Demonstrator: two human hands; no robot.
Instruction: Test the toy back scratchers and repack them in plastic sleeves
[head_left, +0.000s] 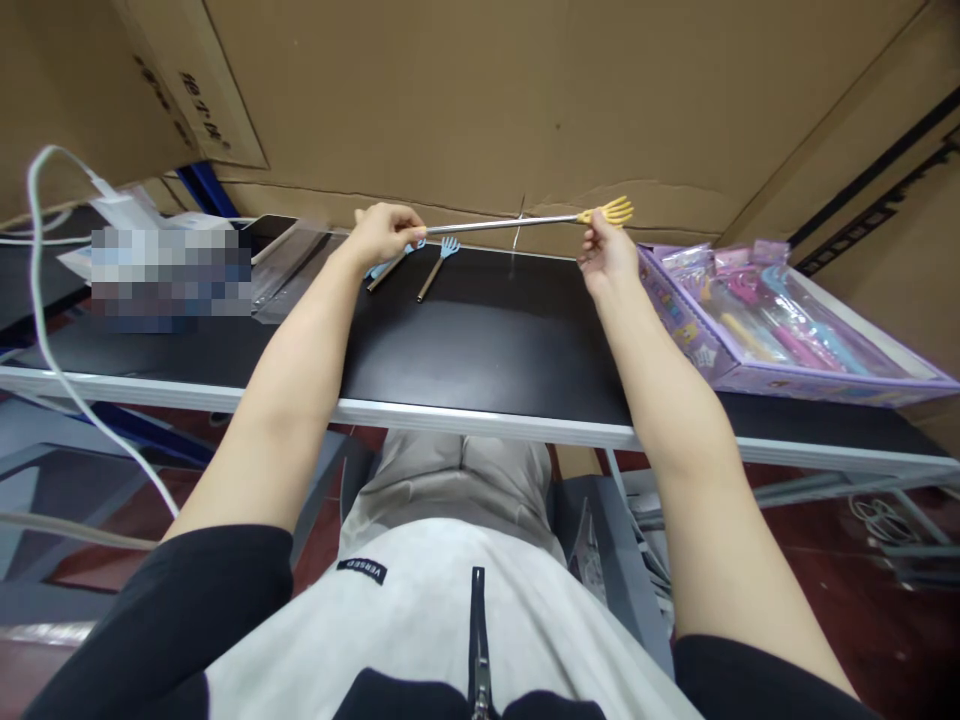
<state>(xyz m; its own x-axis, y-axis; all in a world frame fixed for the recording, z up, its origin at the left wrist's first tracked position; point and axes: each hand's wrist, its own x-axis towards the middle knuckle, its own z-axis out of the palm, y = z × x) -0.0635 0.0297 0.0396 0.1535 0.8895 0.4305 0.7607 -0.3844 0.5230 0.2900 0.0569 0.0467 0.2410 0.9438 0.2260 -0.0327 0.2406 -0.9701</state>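
A telescopic back scratcher [502, 224] with a yellow hand-shaped head is stretched out level above the far part of the black table. My left hand [384, 235] is closed around its handle end, which the fingers hide. At the other end, my right hand [609, 250] pinches the base of the yellow head. Beneath and beside my left hand lie a few shortened back scratchers with blue heads, one of them a blue back scratcher [439, 268] in plain sight. Just right of my right hand stands a purple display box [720, 365] of bagged back scratchers in several colours.
Cardboard walls [480, 110] rise behind the table [480, 350]. Clear plastic bags [289, 270] lie on the left, near a blurred-out item. A white cable [37, 270] loops down over the table's left front edge.
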